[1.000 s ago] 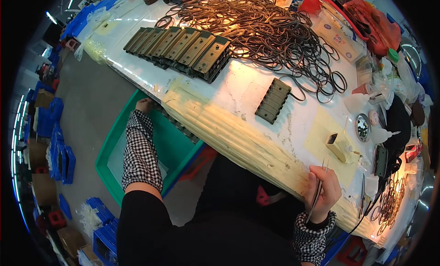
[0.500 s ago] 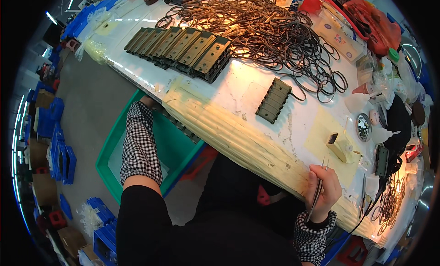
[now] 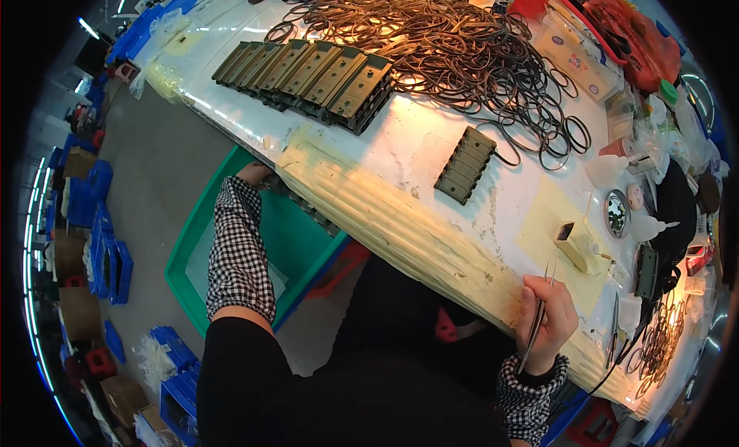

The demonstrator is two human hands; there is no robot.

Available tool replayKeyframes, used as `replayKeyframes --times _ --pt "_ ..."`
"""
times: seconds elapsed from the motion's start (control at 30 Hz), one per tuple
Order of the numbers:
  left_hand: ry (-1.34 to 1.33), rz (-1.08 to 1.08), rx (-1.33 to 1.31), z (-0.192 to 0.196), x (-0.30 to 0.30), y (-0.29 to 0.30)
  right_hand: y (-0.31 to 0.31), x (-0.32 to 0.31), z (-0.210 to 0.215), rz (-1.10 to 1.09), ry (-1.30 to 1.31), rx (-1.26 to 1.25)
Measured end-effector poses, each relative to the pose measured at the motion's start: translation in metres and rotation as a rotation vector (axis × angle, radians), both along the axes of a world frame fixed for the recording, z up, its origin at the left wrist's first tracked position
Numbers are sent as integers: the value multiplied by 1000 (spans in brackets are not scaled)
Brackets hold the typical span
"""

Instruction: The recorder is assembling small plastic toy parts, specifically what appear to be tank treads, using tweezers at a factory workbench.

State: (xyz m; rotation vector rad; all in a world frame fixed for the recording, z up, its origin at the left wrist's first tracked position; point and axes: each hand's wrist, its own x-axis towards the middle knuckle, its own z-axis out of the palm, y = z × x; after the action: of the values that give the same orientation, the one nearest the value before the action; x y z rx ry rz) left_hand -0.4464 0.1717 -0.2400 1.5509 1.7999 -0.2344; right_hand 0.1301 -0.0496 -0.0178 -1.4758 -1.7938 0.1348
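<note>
My right hand (image 3: 550, 324) is closed around metal tweezers (image 3: 533, 333), their tips pointing up over the padded front edge of the table (image 3: 400, 216). On the left, my left hand (image 3: 254, 172) reaches to the far end of a green bin (image 3: 181, 251), beside the table's edge. Its fingers are largely hidden there, so I cannot tell whether they hold anything. Dark ribbed parts (image 3: 308, 208) show in the bin, partly under the edge. A single olive ribbed rectangular block (image 3: 467, 166) lies on the table between my hands.
A row of similar olive-brown blocks (image 3: 308, 78) stands at the back left. Behind it spreads a tangled heap of dark rubber rings (image 3: 454, 47). To the right are a small yellowish box (image 3: 577, 247), a round dish of small dark pieces (image 3: 616, 212) and plastic bottles (image 3: 647, 228).
My left hand comes slightly more into sight at the bin's far end. The view has shifted a little; my right hand still grips the tweezers in nearly the same place.
</note>
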Motion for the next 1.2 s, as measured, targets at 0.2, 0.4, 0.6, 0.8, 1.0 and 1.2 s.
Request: replayKeyframes --times 0.2,0.4,0.6,0.8,1.0,1.2 --pt "-308 576 28 28 -4 -27 0 3 2 54 53 9" --pt "-399 613 58 20 30 -14 -1 3 3 16 31 36" --pt "-738 501 111 -38 3 0 1 5 2 27 33 55" --pt "-857 696 183 -5 6 -41 1 3 4 53 69 84" --pt "-1256 1011 297 31 -5 -122 -2 8 5 73 82 56" --pt "-1284 651 400 133 -7 -195 -2 4 8 95 130 100"
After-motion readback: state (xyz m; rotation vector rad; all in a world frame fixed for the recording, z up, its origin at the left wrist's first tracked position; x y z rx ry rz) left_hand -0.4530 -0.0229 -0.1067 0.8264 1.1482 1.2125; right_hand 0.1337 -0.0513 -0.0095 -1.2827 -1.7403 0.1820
